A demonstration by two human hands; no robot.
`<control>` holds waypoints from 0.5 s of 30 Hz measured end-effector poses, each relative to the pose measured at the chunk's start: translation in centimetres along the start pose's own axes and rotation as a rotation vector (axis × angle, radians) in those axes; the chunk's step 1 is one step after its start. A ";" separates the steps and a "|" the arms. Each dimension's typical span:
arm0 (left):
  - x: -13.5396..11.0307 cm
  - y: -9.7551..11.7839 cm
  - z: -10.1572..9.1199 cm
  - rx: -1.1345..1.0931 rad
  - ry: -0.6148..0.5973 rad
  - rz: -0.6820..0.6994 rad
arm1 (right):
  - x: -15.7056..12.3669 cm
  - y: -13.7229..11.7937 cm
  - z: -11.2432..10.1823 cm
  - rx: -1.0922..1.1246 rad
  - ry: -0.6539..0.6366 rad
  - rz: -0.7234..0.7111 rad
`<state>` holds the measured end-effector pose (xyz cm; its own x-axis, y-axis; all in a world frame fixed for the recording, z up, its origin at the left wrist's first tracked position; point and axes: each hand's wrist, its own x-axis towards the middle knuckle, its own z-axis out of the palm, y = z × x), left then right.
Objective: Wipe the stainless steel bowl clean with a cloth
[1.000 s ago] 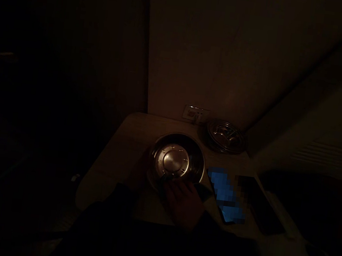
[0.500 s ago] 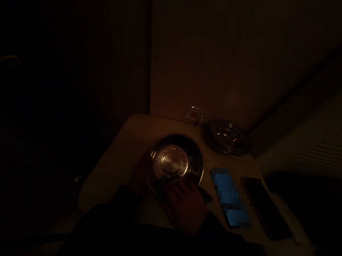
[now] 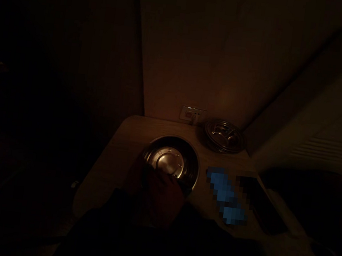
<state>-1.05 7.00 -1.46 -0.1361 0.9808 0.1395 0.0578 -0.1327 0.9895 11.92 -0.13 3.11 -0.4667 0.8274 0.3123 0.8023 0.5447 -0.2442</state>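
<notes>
A shiny round steel bowl (image 3: 170,162) with a raised ring in its base lies on the small wooden table (image 3: 108,153). My left hand (image 3: 134,176), very dark, is at the bowl's left rim and seems to grip it; its fingers are mostly lost in shadow. My right hand (image 3: 165,198) reaches over the near side of the bowl, fingers bent down against the inner wall. A bit of dark cloth (image 3: 186,189) shows beside that hand, pressed under it against the bowl. Most of the cloth is hidden.
Behind, at the right corner, sits a stack of steel dishes (image 3: 224,136). A lit phone (image 3: 225,195) and a dark flat object (image 3: 264,208) lie to the right. On the wall is a socket panel (image 3: 193,114) with something plugged in. The scene is very dim.
My right hand has moved left along the bowl's near side, and less of the cloth shows. My left hand stays at the rim. The view has shifted slightly.
</notes>
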 end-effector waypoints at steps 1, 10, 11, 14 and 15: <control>-0.1 0.4 0.0 0.005 0.008 -0.009 | -0.2 0.1 -0.4 -0.003 -0.006 -0.006; -0.3 1.9 0.3 0.109 0.011 0.019 | -2.8 1.5 -1.2 -0.036 -0.060 -0.010; -0.2 1.7 0.2 0.116 -0.001 0.038 | -2.4 1.4 -0.7 -0.037 -0.028 -0.011; 0.2 0.8 -0.1 0.075 -0.021 0.044 | -1.0 0.9 0.3 -0.040 0.023 -0.019; 0.2 0.6 -0.2 0.051 -0.020 0.032 | -0.6 0.8 0.4 -0.041 0.022 -0.022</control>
<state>-1.22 7.13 -0.81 -0.1135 0.9789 0.1702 0.1124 -0.1575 0.9811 12.69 -0.18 2.38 -0.4768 0.8116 0.3377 0.8063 0.5568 -0.1997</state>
